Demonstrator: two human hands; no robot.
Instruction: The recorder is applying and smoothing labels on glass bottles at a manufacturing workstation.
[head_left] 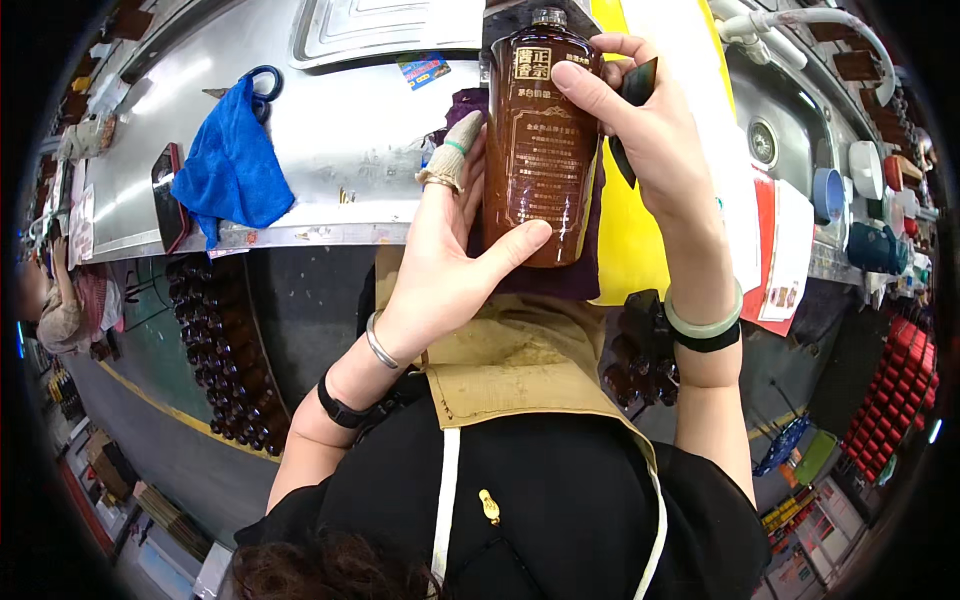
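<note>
A brown glass bottle with gold printing stands between my hands, slightly tilted, its neck pointing to the far side. My left hand holds its lower left side, thumb across the front; a cloth finger cover sits on one finger. My right hand grips the upper right side with the thumb on the front. Tucked in the right fingers is a thin, dark, pointed piece whose kind I cannot make out. Beneath the bottle lies a dark purple cloth.
On the metal table lie a blue cloth, blue-handled scissors, a phone and a metal tray. A yellow sheet is at my right, beside a sink. Brown bottles stand below, left.
</note>
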